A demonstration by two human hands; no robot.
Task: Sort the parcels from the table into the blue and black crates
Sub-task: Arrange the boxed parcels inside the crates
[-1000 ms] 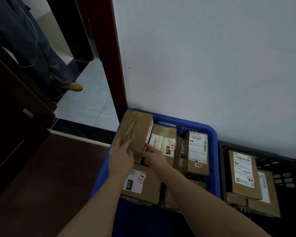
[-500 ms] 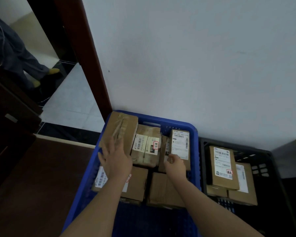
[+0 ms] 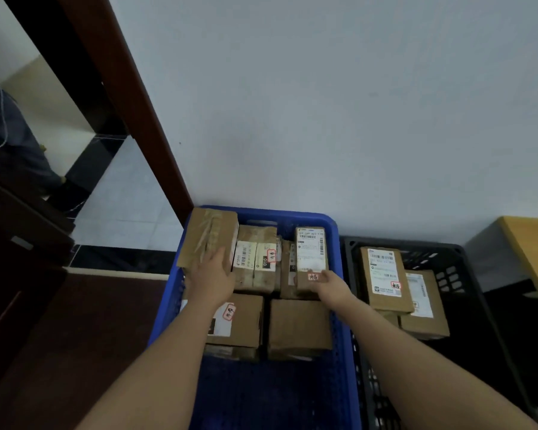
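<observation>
A blue crate point(image 3: 168, 311) stands against the wall with several brown parcels inside. My left hand point(image 3: 212, 277) lies flat on the near end of a taped brown parcel point(image 3: 208, 237) leaning at the crate's back left corner. My right hand point(image 3: 333, 287) grips the near end of a white-labelled parcel point(image 3: 309, 246) at the back right, thumb by its red sticker. Between them sits a parcel marked 010 point(image 3: 255, 259). Two more parcels point(image 3: 298, 324) lie in front. The black crate point(image 3: 401, 243) to the right holds two labelled parcels point(image 3: 382, 277).
A brown door frame point(image 3: 128, 97) rises left of the blue crate, with a white wall behind both crates. A dark wooden cabinet point(image 3: 19, 274) stands at the left. A yellow table corner point(image 3: 534, 249) shows at the right. A person's dark trouser leg point(image 3: 7, 135) is in the doorway.
My left hand let go of the taped parcel's side and now lies flat on it. My right hand moved right from the 010 parcel to the white-labelled parcel.
</observation>
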